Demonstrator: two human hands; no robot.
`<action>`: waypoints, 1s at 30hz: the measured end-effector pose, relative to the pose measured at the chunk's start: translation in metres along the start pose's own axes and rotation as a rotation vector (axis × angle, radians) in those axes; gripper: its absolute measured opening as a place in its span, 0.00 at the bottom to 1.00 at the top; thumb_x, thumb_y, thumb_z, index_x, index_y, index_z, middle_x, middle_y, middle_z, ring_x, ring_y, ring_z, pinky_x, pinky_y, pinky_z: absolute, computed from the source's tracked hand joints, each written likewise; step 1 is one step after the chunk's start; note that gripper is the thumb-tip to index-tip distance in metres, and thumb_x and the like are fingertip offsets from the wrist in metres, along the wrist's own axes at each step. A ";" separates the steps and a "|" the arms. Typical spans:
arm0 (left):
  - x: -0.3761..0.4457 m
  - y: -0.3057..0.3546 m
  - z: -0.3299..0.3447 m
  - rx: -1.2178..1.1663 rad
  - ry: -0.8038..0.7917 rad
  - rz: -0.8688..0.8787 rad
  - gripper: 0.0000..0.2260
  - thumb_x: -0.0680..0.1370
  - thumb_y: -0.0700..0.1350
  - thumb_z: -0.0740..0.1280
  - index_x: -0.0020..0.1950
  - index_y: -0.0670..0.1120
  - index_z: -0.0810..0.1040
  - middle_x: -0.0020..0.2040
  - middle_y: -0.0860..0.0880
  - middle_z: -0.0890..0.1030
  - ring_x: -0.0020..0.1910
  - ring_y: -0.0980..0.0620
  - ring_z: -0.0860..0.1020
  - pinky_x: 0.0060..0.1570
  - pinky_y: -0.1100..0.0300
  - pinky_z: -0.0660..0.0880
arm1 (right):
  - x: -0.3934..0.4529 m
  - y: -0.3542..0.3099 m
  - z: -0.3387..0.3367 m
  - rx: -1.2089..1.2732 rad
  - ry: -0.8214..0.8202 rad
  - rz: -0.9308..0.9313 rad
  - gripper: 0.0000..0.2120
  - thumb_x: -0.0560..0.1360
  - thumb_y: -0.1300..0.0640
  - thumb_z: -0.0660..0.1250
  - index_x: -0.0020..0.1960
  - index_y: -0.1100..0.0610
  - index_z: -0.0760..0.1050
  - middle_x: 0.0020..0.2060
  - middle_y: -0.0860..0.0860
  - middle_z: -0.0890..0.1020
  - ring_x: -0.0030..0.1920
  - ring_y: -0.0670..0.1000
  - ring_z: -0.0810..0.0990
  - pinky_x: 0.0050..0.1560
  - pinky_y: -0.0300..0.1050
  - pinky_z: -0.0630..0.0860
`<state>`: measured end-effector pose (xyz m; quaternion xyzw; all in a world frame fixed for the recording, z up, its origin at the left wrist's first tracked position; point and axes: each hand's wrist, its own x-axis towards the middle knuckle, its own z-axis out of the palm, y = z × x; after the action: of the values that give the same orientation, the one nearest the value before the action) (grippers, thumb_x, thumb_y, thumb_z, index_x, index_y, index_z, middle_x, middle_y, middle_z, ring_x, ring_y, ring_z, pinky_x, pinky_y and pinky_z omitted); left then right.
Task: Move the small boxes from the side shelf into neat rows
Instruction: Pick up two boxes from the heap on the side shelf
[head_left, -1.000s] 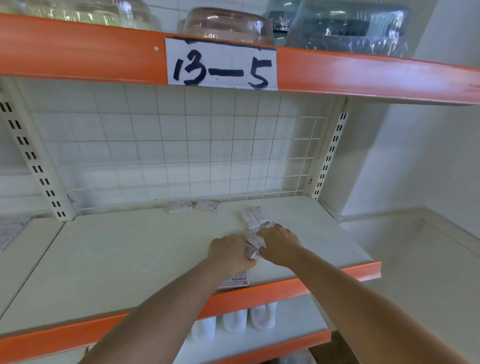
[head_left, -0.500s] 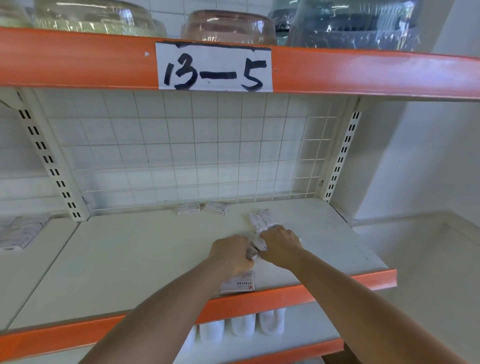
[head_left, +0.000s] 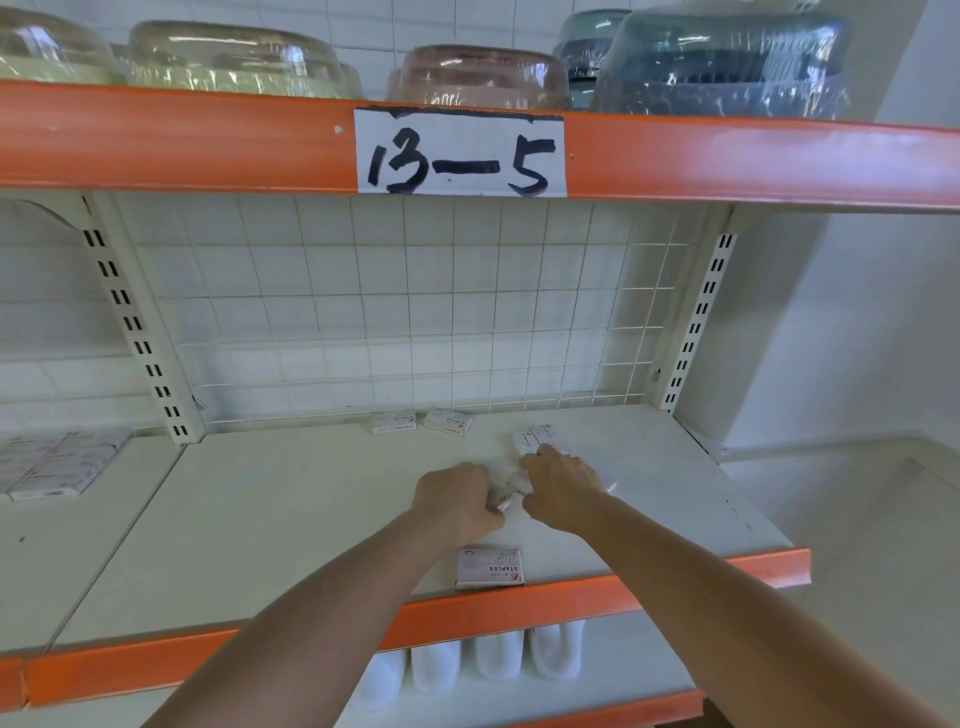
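Observation:
Small white staples boxes lie on the white shelf (head_left: 270, 519). One box (head_left: 489, 567) sits at the front edge, just below my hands. Two boxes (head_left: 394, 421) (head_left: 448, 421) rest by the wire grid at the back. Two more (head_left: 535, 439) lie side by side beyond my right hand. My left hand (head_left: 457, 499) and my right hand (head_left: 561, 488) are close together on the shelf, fingers curled around small boxes (head_left: 506, 491) between them. Most of those boxes are hidden by the fingers.
An orange beam (head_left: 208, 140) with the label 13-5 (head_left: 460, 153) runs overhead, under wrapped bowls (head_left: 483, 78). Slotted uprights (head_left: 135, 332) (head_left: 696, 322) stand at the back corners. Flat packs (head_left: 57, 462) lie on the left bay. White items (head_left: 498, 654) stand on the lower shelf.
My hands have slid a little farther back on the shelf, away from the front box. The view has tilted upward, showing more of the top shelf.

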<state>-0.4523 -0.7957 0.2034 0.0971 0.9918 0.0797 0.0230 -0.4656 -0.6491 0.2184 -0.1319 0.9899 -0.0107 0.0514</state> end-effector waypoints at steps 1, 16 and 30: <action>-0.001 -0.003 -0.002 0.005 0.008 -0.004 0.07 0.75 0.51 0.64 0.49 0.49 0.72 0.55 0.50 0.76 0.54 0.48 0.77 0.45 0.59 0.69 | 0.000 -0.001 -0.001 -0.003 0.004 -0.007 0.16 0.76 0.58 0.62 0.63 0.59 0.69 0.59 0.56 0.71 0.57 0.60 0.75 0.48 0.48 0.70; -0.035 -0.050 -0.010 0.038 0.088 -0.087 0.13 0.75 0.52 0.63 0.56 0.47 0.74 0.54 0.49 0.75 0.52 0.47 0.77 0.43 0.58 0.67 | 0.003 -0.049 0.000 0.019 0.018 -0.140 0.24 0.78 0.60 0.59 0.72 0.45 0.64 0.61 0.54 0.69 0.57 0.56 0.74 0.46 0.47 0.72; -0.084 -0.141 -0.032 0.047 0.132 -0.115 0.13 0.76 0.52 0.63 0.57 0.46 0.74 0.53 0.48 0.74 0.52 0.47 0.76 0.43 0.57 0.68 | 0.007 -0.146 -0.001 0.022 0.024 -0.177 0.24 0.79 0.59 0.58 0.72 0.46 0.63 0.61 0.53 0.68 0.60 0.55 0.73 0.49 0.46 0.71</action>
<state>-0.3989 -0.9537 0.2149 0.0352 0.9967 0.0612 -0.0402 -0.4343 -0.7914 0.2233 -0.2181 0.9747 -0.0277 0.0398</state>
